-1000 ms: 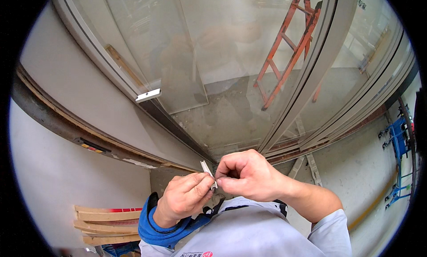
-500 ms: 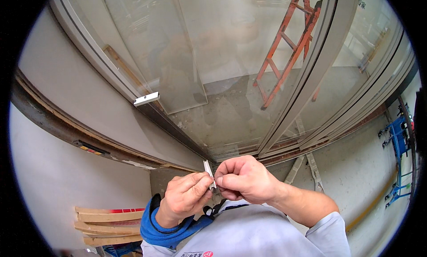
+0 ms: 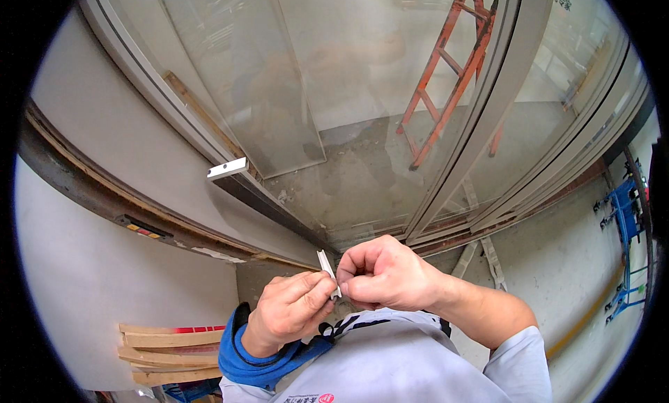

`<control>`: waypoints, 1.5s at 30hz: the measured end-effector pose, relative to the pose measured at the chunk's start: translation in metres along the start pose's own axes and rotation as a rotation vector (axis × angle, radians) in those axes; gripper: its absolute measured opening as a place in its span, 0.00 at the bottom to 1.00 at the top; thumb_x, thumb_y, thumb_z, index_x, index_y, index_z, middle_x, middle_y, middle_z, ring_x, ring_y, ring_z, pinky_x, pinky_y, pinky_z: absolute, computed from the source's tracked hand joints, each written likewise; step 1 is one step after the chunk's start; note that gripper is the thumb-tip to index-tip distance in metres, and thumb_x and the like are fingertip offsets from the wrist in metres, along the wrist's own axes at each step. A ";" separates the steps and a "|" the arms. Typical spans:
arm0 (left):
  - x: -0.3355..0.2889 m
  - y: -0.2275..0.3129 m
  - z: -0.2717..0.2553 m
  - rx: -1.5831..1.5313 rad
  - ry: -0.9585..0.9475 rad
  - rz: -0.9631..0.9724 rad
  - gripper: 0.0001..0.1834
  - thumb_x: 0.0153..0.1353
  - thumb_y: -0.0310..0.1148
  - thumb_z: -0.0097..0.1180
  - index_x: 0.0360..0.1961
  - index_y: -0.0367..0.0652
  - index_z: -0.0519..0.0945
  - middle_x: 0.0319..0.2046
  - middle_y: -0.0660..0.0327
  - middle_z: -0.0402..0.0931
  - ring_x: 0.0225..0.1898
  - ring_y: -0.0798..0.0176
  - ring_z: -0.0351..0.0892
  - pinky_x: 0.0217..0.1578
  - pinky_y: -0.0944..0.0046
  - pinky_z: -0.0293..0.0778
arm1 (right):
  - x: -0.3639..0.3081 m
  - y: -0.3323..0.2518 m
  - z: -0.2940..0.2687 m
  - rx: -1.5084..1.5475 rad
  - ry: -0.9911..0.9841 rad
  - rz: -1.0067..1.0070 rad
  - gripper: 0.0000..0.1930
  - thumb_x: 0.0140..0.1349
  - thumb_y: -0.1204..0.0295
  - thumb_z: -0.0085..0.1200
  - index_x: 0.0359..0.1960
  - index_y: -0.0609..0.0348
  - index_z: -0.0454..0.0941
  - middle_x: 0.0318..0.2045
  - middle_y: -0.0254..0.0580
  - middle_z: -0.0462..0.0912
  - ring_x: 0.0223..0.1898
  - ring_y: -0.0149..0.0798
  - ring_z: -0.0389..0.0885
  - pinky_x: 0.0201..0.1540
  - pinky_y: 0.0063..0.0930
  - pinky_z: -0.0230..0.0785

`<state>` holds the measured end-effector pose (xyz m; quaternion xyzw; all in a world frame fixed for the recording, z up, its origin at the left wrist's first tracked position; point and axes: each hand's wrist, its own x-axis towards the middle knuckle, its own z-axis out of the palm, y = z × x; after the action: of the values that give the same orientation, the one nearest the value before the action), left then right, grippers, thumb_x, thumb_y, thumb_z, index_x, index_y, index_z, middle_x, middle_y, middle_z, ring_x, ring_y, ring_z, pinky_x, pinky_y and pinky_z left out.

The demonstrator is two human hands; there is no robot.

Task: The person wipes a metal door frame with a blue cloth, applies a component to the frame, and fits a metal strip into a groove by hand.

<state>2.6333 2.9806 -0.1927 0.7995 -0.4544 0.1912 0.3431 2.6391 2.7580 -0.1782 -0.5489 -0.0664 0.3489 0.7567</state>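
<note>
In front of my chest, my left hand [image 3: 293, 307] is closed around a short white grooved profile piece [image 3: 325, 262], pinched between thumb and fingers. Its upper end sticks out above the thumb, tilted a little to the left. My right hand [image 3: 385, 276] is curled beside it, thumb and forefinger pressed together at the piece's lower end. Whatever those right fingertips hold is hidden. A similar white piece with dark holes [image 3: 228, 169] sits on the sliding glass door's frame [image 3: 167, 100], out of reach of both hands. A blue cloth band [image 3: 258, 358] wraps my left forearm.
Behind the glass stands an orange ladder [image 3: 446, 75]. A small level [image 3: 143, 226] rests on the dark ledge at left. Wooden boards [image 3: 167, 358] are stacked at lower left. Blue metal equipment [image 3: 624, 215] stands at the right wall. Taped strips [image 3: 491, 262] lie beyond my right arm.
My hands keep nearly the same pose, with the right hand shifted slightly upward. The view has tilted a little, so the door and ladder appear slightly moved.
</note>
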 end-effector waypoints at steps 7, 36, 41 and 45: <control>-0.050 -0.102 0.029 -0.100 0.079 -0.170 0.18 0.50 0.16 0.66 0.45 0.35 0.81 0.36 0.50 0.82 0.34 0.48 0.84 0.35 0.58 0.79 | 0.088 0.094 -0.008 0.478 0.192 -0.119 0.02 0.63 0.79 0.50 0.35 0.65 0.75 0.23 0.39 0.78 0.22 0.30 0.76 0.23 0.22 0.67; -0.009 -0.153 0.023 -0.272 0.008 -0.113 0.15 0.51 0.26 0.70 0.42 0.37 0.85 0.31 0.59 0.83 0.30 0.56 0.68 0.32 0.59 0.68 | 0.124 0.043 -0.042 -0.040 0.190 -0.191 0.09 0.67 0.73 0.56 0.38 0.71 0.80 0.28 0.41 0.84 0.28 0.30 0.83 0.28 0.23 0.77; -0.006 -0.157 0.021 -0.235 -0.012 -0.083 0.17 0.48 0.25 0.72 0.41 0.38 0.85 0.31 0.59 0.83 0.29 0.55 0.68 0.31 0.58 0.69 | 0.124 0.037 -0.043 -0.098 0.183 -0.166 0.09 0.66 0.73 0.55 0.37 0.70 0.80 0.25 0.41 0.84 0.24 0.29 0.82 0.26 0.23 0.76; -0.003 -0.155 0.020 -0.218 -0.016 -0.038 0.17 0.47 0.24 0.72 0.41 0.38 0.85 0.31 0.60 0.84 0.30 0.55 0.68 0.32 0.58 0.70 | 0.123 0.033 -0.043 -0.160 0.191 -0.151 0.09 0.65 0.73 0.55 0.36 0.69 0.80 0.24 0.40 0.84 0.23 0.29 0.82 0.25 0.23 0.76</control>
<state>2.7643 3.0223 -0.2668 0.7676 -0.4598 0.1278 0.4279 2.7368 2.8032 -0.2585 -0.6316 -0.0630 0.2307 0.7375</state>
